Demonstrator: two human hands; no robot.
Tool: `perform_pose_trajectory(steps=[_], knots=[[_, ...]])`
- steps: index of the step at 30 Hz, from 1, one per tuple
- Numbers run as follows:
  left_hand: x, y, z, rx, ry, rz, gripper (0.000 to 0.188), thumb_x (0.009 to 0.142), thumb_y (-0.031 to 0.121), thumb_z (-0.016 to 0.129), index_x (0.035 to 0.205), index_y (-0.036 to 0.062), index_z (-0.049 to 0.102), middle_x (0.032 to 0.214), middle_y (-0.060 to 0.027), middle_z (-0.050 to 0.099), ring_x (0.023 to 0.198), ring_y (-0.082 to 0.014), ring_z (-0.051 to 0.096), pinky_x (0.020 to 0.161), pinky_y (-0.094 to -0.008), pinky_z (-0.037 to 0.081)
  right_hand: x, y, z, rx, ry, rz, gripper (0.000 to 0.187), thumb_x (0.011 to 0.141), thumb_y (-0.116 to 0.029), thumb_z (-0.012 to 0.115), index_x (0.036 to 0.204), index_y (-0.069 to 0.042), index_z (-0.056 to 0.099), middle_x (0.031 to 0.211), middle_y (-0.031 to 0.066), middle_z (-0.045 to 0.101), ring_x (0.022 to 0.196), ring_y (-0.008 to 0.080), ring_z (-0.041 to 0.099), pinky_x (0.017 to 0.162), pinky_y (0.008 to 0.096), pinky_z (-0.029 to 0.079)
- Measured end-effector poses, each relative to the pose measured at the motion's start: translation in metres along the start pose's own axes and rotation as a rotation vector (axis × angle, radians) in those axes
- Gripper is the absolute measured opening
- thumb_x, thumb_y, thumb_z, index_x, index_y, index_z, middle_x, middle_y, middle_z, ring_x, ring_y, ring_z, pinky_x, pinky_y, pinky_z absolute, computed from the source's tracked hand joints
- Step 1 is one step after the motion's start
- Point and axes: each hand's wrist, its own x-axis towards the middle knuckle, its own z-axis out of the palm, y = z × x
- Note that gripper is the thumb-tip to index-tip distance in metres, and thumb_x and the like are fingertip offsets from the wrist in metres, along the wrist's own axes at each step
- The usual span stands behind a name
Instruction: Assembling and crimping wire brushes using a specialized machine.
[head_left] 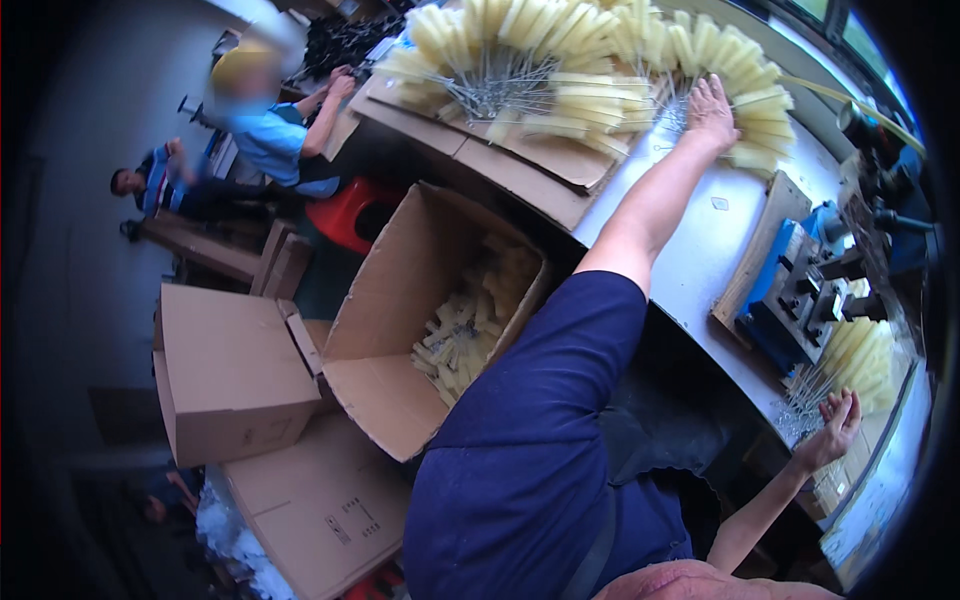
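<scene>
My left hand (711, 112) reaches far across the table. Its fingers are stretched out and lie against a fan of pale yellow brushes (757, 108) with thin wire stems. Next to it, a larger heap of the same brushes (600, 104) is spread on cardboard, stems bunched towards the middle. On the right, my right hand (833, 436) is raised beside a smaller bunch of yellow brushes (862, 360), fingers loosely apart with nothing visible in them. Between the two hands stands a blue and metal bench fixture (785, 290).
An open cardboard box (385, 345) holding more yellow brushes stands left of the table (690, 270). Closed cartons (240, 370) lie beyond it. A red stool (345, 215) is near a co-worker in blue (268, 140) at the table's far end; another person sits farther back.
</scene>
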Motion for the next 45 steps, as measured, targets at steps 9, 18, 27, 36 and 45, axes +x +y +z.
perform_pose_trajectory(steps=[9, 18, 27, 36, 45], knots=[[0.015, -0.010, -0.012, 0.155, -0.026, -0.038, 0.123, 0.066, 0.048, 0.082, 0.149, -0.0131, 0.015, 0.140, -0.0242, 0.046, 0.127, -0.0338, 0.046, 0.110, -0.0376, 0.038, -0.023, -0.009, 0.026, 0.105, -0.148, 0.112, 0.027, 0.103, -0.019, 0.054, 0.121, 0.000, 0.060, 0.097, 0.0069, 0.068, 0.071, 0.0094, 0.063, 0.064, 0.0222, 0.052], [0.027, -0.002, -0.018, 0.559, 0.074, 0.081, 0.090, 0.079, 0.029, 0.070, 0.146, -0.0129, 0.026, 0.124, -0.0225, 0.059, 0.115, -0.0323, 0.058, 0.098, -0.0408, 0.041, -0.052, -0.040, 0.037, 0.054, -0.209, 0.085, 0.021, 0.103, -0.016, 0.054, 0.115, 0.000, 0.063, 0.090, 0.0052, 0.067, 0.069, 0.0082, 0.061, 0.062, 0.0220, 0.051], [0.049, -0.030, -0.099, 0.030, -0.266, -0.092, 0.046, 0.055, 0.033, 0.084, 0.090, 0.0036, 0.077, 0.107, -0.0142, 0.072, 0.105, -0.0254, 0.067, 0.092, -0.0310, 0.053, -0.075, -0.033, 0.047, 0.049, -0.327, 0.103, 0.019, 0.103, -0.015, 0.054, 0.110, 0.000, 0.062, 0.086, 0.0041, 0.065, 0.068, 0.0076, 0.060, 0.062, 0.0207, 0.051], [0.046, -0.079, -0.134, -0.604, -0.226, -0.224, 0.012, 0.073, -0.003, 0.067, 0.081, -0.0123, 0.065, 0.074, -0.0217, 0.069, 0.058, -0.0229, 0.069, 0.052, -0.0311, 0.058, -0.116, -0.075, 0.152, 0.026, -0.682, -0.098, 0.014, 0.097, -0.009, 0.062, 0.106, 0.001, 0.064, 0.082, 0.0076, 0.065, 0.071, 0.0122, 0.062, 0.065, 0.0269, 0.053], [0.011, -0.075, -0.144, -0.955, -0.407, -0.285, 0.022, 0.075, -0.002, 0.069, 0.089, -0.0167, 0.061, 0.073, -0.0210, 0.067, 0.057, -0.0242, 0.068, 0.046, -0.0314, 0.056, -0.030, -0.101, 0.341, -0.264, -0.560, -0.620, 0.036, 0.093, -0.014, 0.058, 0.125, 0.001, 0.057, 0.131, 0.0207, 0.058, 0.121, 0.0338, 0.056, 0.101, 0.0417, 0.047]])
